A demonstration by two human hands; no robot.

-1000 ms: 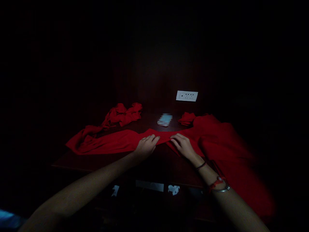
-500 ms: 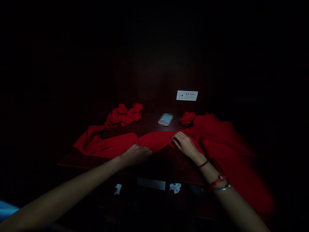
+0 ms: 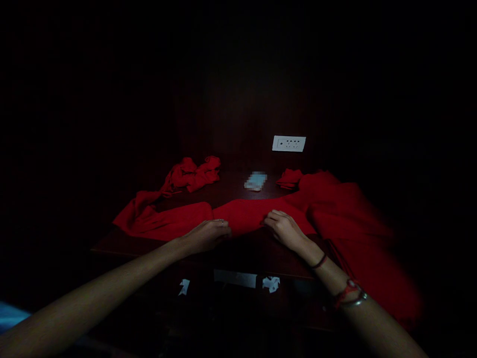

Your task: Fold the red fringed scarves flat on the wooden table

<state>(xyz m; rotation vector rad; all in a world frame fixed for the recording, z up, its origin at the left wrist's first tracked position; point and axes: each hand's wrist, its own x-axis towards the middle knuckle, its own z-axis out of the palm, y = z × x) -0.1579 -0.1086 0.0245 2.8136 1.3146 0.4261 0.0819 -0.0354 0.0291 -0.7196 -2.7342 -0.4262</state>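
Note:
A long red cloth (image 3: 246, 214) lies across a dark wooden table (image 3: 257, 253) and hangs off its right side. My left hand (image 3: 206, 234) rests on the cloth's near edge, fingers curled onto the fabric. My right hand (image 3: 285, 229) sits a little to the right, its fingers bent and pinching the same edge. Thread bands and a metal bangle circle my right wrist. The room is very dark, so fine detail of the grips is hard to see.
A crumpled red cloth (image 3: 192, 174) lies at the table's back left and a small folded red piece (image 3: 289, 178) at the back right. A pale blurred packet (image 3: 255, 181) sits between them. A white wall socket (image 3: 288, 143) is behind. White paper scraps (image 3: 271, 283) lie below the table's front edge.
My left hand slid left and toward me along the cloth's edge. My right hand also drew back slightly, and the cloth's middle pulled nearer the table's front.

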